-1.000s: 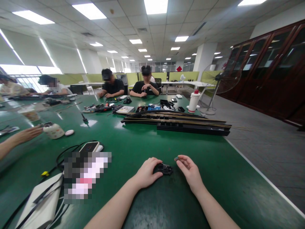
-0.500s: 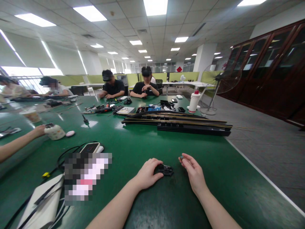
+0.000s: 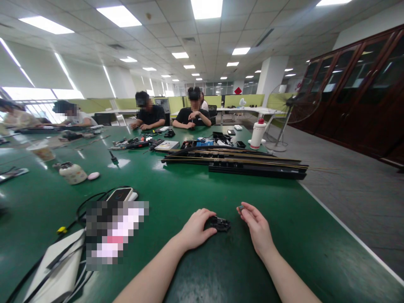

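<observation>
My left hand [image 3: 198, 229] is closed around the left end of a small black plastic part [image 3: 221, 224], which rests on the green table [image 3: 186, 189]. The palm hides some of that part, and its exact kind does not show. A short way to the right, my right hand [image 3: 256, 227] is raised over the table. Between its thumb and fingertips it pinches a tiny grey-green piece [image 3: 241, 207], too small to name. The two hands are apart, with the black part's free end pointing toward the right one.
Long black rails [image 3: 257, 168] with thin yellow rods lie across the table ahead. A white bottle [image 3: 258, 134] with a red cap stands behind them. On the left are a phone [image 3: 120, 195], cables, a white pouch [image 3: 52, 269] and a cream jar [image 3: 72, 173]. Several people sit farther off.
Another person's arm at the left has let go of the cream jar and withdrawn from view. My own hands stay practically where they were.
</observation>
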Demonstrator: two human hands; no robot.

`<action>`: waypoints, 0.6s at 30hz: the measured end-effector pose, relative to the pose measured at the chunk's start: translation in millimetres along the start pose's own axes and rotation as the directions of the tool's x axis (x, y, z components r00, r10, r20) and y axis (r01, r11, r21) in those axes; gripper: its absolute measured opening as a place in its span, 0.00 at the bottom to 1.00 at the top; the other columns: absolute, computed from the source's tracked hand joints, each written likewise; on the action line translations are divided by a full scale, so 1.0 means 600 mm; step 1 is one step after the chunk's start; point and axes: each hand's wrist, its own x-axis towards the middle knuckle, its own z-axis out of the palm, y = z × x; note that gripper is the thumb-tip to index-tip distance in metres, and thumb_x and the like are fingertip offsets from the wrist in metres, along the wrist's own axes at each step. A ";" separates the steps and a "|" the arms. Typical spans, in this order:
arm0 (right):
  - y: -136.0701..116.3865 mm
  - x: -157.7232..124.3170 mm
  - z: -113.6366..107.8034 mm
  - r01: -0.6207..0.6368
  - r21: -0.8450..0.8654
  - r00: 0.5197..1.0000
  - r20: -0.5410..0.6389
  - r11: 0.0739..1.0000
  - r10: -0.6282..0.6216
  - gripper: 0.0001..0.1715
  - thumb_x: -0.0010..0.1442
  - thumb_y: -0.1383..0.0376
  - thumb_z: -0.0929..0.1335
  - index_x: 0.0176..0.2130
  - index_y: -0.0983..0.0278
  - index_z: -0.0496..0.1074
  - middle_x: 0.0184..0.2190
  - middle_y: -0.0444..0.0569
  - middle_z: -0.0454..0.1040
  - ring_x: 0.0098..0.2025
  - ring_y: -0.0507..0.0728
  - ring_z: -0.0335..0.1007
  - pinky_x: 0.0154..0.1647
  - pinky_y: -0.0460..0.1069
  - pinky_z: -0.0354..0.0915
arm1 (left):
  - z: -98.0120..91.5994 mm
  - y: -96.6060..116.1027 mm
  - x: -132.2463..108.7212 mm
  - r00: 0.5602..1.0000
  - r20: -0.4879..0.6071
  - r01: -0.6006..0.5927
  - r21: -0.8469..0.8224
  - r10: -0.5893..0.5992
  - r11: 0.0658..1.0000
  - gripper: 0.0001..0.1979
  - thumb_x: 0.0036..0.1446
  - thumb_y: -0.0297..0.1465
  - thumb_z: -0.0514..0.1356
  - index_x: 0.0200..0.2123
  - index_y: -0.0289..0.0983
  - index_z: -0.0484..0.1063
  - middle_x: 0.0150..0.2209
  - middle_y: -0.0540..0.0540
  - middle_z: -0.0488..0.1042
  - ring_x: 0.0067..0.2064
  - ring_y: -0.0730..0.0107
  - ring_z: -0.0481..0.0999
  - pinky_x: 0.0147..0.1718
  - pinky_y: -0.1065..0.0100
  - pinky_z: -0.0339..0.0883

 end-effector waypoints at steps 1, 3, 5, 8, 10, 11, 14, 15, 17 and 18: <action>-0.001 0.000 0.001 -0.002 -0.004 1.000 -0.003 1.000 0.002 0.25 0.44 0.54 0.73 0.41 0.63 0.72 0.38 0.51 0.78 0.45 0.61 0.73 0.50 0.57 0.64 | 0.000 0.000 0.000 1.000 -0.002 0.000 0.000 0.000 1.000 0.20 0.52 0.31 0.62 0.49 0.39 0.65 0.45 0.45 0.70 0.47 0.61 0.67 0.49 0.61 0.61; -0.004 -0.001 0.002 -0.004 -0.014 1.000 -0.006 1.000 0.004 0.26 0.43 0.54 0.74 0.41 0.63 0.72 0.37 0.51 0.78 0.44 0.61 0.73 0.51 0.57 0.64 | 0.000 0.001 0.000 1.000 -0.004 -0.002 0.000 0.002 1.000 0.20 0.52 0.31 0.62 0.49 0.39 0.65 0.45 0.45 0.69 0.47 0.61 0.67 0.49 0.61 0.61; -0.005 -0.002 0.003 -0.002 -0.032 1.000 0.005 0.999 0.003 0.26 0.42 0.54 0.74 0.40 0.63 0.72 0.37 0.52 0.78 0.44 0.61 0.73 0.51 0.58 0.64 | 0.000 0.001 0.000 1.000 -0.004 -0.002 0.000 0.002 1.000 0.20 0.52 0.31 0.62 0.49 0.39 0.66 0.45 0.45 0.70 0.47 0.61 0.67 0.49 0.61 0.61; -0.004 0.000 0.004 0.010 -0.082 0.998 0.055 0.997 -0.005 0.25 0.41 0.53 0.74 0.38 0.63 0.72 0.37 0.52 0.79 0.43 0.61 0.74 0.51 0.58 0.65 | -0.001 0.003 0.001 1.000 0.000 0.002 0.003 -0.002 1.000 0.20 0.52 0.31 0.62 0.49 0.39 0.66 0.45 0.45 0.70 0.47 0.61 0.67 0.49 0.61 0.61; 0.000 0.001 0.005 0.028 -0.128 0.994 0.105 0.991 -0.015 0.25 0.41 0.52 0.74 0.37 0.63 0.73 0.36 0.53 0.79 0.42 0.61 0.74 0.50 0.58 0.65 | -0.001 0.003 0.001 1.000 0.001 0.006 0.006 -0.006 1.000 0.19 0.52 0.31 0.62 0.48 0.39 0.66 0.45 0.45 0.70 0.48 0.62 0.67 0.49 0.61 0.61; 0.002 0.001 0.005 0.043 -0.156 0.991 0.132 0.987 -0.022 0.25 0.42 0.51 0.73 0.37 0.63 0.73 0.36 0.53 0.79 0.41 0.61 0.74 0.49 0.59 0.66 | -0.001 0.004 0.002 1.000 0.001 0.008 0.007 -0.008 1.000 0.19 0.52 0.31 0.62 0.48 0.39 0.66 0.45 0.45 0.70 0.47 0.62 0.67 0.49 0.61 0.61; 0.006 -0.002 0.006 0.107 -0.273 0.974 0.221 0.956 -0.045 0.23 0.46 0.52 0.71 0.40 0.63 0.73 0.37 0.53 0.78 0.41 0.61 0.74 0.49 0.59 0.66 | -0.003 0.006 0.002 1.000 0.004 0.015 0.007 -0.015 1.000 0.19 0.51 0.31 0.62 0.48 0.39 0.66 0.45 0.45 0.70 0.48 0.61 0.67 0.49 0.61 0.61; 0.007 -0.005 0.007 0.137 -0.320 0.967 0.250 0.937 -0.055 0.22 0.48 0.53 0.70 0.40 0.63 0.74 0.38 0.53 0.78 0.42 0.61 0.73 0.49 0.59 0.65 | -0.003 0.006 0.002 1.000 0.004 0.017 0.006 -0.017 1.000 0.19 0.51 0.30 0.62 0.48 0.39 0.66 0.45 0.45 0.69 0.48 0.61 0.67 0.49 0.61 0.61; 0.007 -0.010 0.008 0.215 -0.412 0.948 0.306 0.886 -0.088 0.18 0.50 0.56 0.69 0.41 0.61 0.74 0.40 0.52 0.77 0.44 0.61 0.72 0.51 0.59 0.63 | -0.004 0.007 0.002 1.000 0.002 0.019 0.003 -0.019 1.000 0.19 0.51 0.30 0.62 0.48 0.39 0.66 0.45 0.45 0.69 0.48 0.61 0.67 0.49 0.61 0.62; 0.006 -0.013 0.009 0.261 -0.444 0.935 0.337 0.857 -0.110 0.16 0.51 0.57 0.69 0.40 0.60 0.74 0.41 0.51 0.76 0.45 0.60 0.71 0.52 0.58 0.63 | -0.004 0.006 0.002 1.000 0.001 0.018 0.000 -0.018 1.000 0.19 0.51 0.30 0.62 0.48 0.39 0.66 0.45 0.45 0.69 0.48 0.61 0.67 0.49 0.61 0.62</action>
